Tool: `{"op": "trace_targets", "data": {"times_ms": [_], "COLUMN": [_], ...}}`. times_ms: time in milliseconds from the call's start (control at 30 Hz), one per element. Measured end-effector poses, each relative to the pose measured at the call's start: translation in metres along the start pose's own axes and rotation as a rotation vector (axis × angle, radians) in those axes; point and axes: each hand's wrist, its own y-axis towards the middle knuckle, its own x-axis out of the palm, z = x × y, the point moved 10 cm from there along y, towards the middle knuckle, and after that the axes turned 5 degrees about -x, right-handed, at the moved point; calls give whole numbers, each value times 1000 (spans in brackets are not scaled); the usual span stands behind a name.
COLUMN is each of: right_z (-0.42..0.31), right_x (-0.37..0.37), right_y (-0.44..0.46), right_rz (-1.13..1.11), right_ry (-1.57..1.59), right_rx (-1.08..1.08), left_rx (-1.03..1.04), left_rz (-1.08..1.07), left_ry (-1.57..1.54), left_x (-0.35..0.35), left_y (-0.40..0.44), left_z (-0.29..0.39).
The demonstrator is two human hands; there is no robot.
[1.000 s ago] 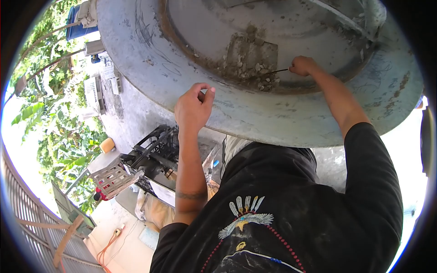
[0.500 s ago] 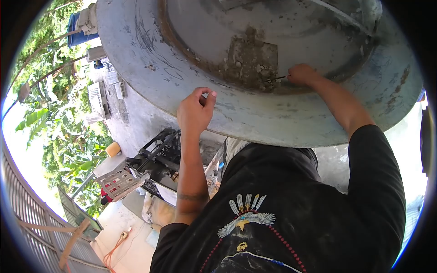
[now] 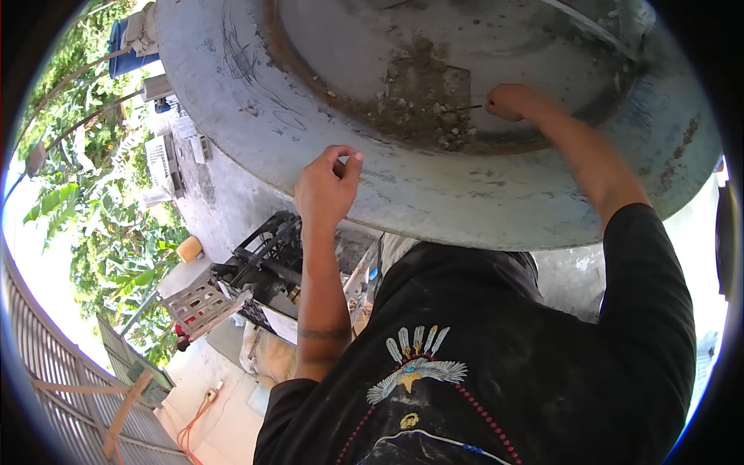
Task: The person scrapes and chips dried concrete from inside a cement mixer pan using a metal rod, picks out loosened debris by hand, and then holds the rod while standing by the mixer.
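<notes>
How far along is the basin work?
Partway, I'd judge.
Done: loose chips lie gathered on the square patch.
In hand: thin tool in the right hand, at the patch's edge.
Left: those chips, plus grit along the basin's inner edge.

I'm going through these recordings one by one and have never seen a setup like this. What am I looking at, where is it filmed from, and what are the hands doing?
There is no robot here: these are a person's bare hands. The only view comes from a camera worn on the head, looking forward and down, so the black shirt is the wearer's own.

In front is a large, round grey basin with a broad rim. Inside lie pale crumbs on a darker, dirty patch. The right hand holds a thin, dark tool beside them. The left hand is curled above the rim, with nothing visible in it.
</notes>
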Motion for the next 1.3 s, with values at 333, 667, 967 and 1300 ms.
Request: {"op": "trace_targets", "data": {"times_ms": [333,667,967,1300], "right_z": [-13,49,-58,-81], "right_x": [-20,-59,6,34], "right_y": [-5,-25,5,-13], "right_rz": [66,238,147,117], "right_ry": [-151,75,-162,-221], "right_rx": [29,177,-75,-79], "left_rx": [38,19,3,-11], "left_rz": [-15,-32,-41,-12], "left_ry": [15,10,5,-33], "left_x": [3,2,3,-3], "left_y": [2,0,2,2], "left_z": [1,1,1,-4]}}
